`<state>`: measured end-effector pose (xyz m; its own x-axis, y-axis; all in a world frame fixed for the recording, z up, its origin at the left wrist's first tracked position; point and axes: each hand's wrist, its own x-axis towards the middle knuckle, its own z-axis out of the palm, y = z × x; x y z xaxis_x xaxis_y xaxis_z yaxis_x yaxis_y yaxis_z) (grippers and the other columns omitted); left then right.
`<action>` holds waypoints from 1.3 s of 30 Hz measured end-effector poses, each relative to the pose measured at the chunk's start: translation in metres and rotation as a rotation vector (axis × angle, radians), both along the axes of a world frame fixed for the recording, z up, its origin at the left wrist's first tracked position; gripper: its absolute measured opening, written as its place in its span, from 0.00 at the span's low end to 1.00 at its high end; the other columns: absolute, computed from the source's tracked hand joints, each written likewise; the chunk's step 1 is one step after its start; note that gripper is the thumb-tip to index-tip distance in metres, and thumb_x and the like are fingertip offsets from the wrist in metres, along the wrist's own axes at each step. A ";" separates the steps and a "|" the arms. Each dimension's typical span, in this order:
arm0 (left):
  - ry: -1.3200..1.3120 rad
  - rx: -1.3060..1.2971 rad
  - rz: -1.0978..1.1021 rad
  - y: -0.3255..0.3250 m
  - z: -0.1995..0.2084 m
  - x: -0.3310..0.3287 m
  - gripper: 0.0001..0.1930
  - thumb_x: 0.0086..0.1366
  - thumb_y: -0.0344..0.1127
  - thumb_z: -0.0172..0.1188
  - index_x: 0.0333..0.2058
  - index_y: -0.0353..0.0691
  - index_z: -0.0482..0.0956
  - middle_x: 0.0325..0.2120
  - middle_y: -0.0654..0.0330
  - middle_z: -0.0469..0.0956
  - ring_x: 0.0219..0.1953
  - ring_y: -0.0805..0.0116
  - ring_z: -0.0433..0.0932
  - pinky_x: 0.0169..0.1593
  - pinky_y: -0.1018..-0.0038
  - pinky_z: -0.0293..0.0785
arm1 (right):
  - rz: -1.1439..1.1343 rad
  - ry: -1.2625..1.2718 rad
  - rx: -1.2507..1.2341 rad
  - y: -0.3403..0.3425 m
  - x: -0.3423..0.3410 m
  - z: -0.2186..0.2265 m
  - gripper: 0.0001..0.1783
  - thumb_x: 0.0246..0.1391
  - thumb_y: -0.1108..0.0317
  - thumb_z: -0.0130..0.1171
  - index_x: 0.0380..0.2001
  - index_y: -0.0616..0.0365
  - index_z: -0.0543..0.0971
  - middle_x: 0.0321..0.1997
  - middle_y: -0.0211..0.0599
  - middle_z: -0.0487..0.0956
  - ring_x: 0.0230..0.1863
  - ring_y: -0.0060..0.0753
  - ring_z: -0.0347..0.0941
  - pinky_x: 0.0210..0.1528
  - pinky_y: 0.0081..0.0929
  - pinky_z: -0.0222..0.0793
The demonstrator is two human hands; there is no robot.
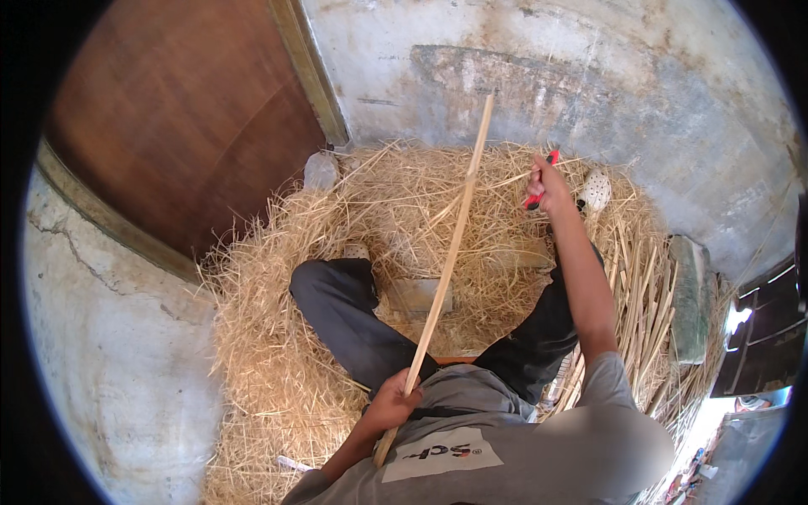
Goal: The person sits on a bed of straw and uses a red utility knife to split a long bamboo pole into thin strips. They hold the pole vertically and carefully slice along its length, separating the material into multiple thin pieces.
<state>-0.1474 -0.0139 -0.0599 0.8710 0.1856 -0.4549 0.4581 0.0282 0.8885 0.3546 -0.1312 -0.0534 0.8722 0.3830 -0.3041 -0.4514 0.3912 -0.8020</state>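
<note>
My left hand (pixel 394 402) is closed round the lower part of a long pale strip of split bamboo or wood (pixel 450 261). The strip slants up and away from my lap, its far end in front of the wall. Out at arm's length, my right hand (pixel 547 183) grips a red-and-black handled tool (pixel 535 201). Its working end is too small to make out. A thin pale sliver (pixel 503 183) stretches between the strip and my right hand; whether it is still joined to the strip, I cannot tell.
Straw-like shavings (pixel 278 337) cover the floor around my bent legs. A bundle of long strips (pixel 644 290) lies at my right, beside a greenish block (pixel 690 299). A brown door (pixel 185 109) stands far left, and a stained wall (pixel 539 93) closes off the far side.
</note>
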 end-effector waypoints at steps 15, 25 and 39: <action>-0.129 -0.004 0.150 0.005 -0.002 0.015 0.09 0.63 0.24 0.55 0.29 0.44 0.64 0.20 0.73 0.63 0.18 0.86 0.62 0.19 0.82 0.59 | 0.116 0.137 0.013 0.004 -0.074 -0.037 0.27 0.52 0.36 0.58 0.30 0.51 0.72 0.13 0.18 0.64 0.07 0.15 0.52 0.09 0.18 0.47; -0.211 0.159 0.218 0.002 0.010 0.037 0.12 0.63 0.27 0.56 0.45 0.35 0.71 0.30 0.64 0.71 0.34 0.78 0.68 0.40 0.78 0.68 | 0.644 -1.116 -0.770 0.004 -0.317 -0.048 0.34 0.48 0.32 0.56 0.17 0.57 0.76 0.14 0.42 0.74 0.20 0.46 0.76 0.26 0.41 0.69; -0.254 0.422 0.022 0.002 0.000 0.034 0.14 0.62 0.30 0.53 0.43 0.31 0.63 0.24 0.45 0.70 0.26 0.56 0.75 0.31 0.63 0.69 | 0.357 -1.706 -0.813 0.013 -0.275 -0.066 0.39 0.35 0.22 0.56 0.11 0.52 0.73 0.09 0.35 0.69 0.14 0.40 0.72 0.22 0.36 0.66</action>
<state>-0.1137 -0.0120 -0.0597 0.9385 0.3275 -0.1095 0.2284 -0.3508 0.9082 0.0792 -0.1187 -0.1193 0.3205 0.8117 0.4882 0.9287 -0.1678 -0.3307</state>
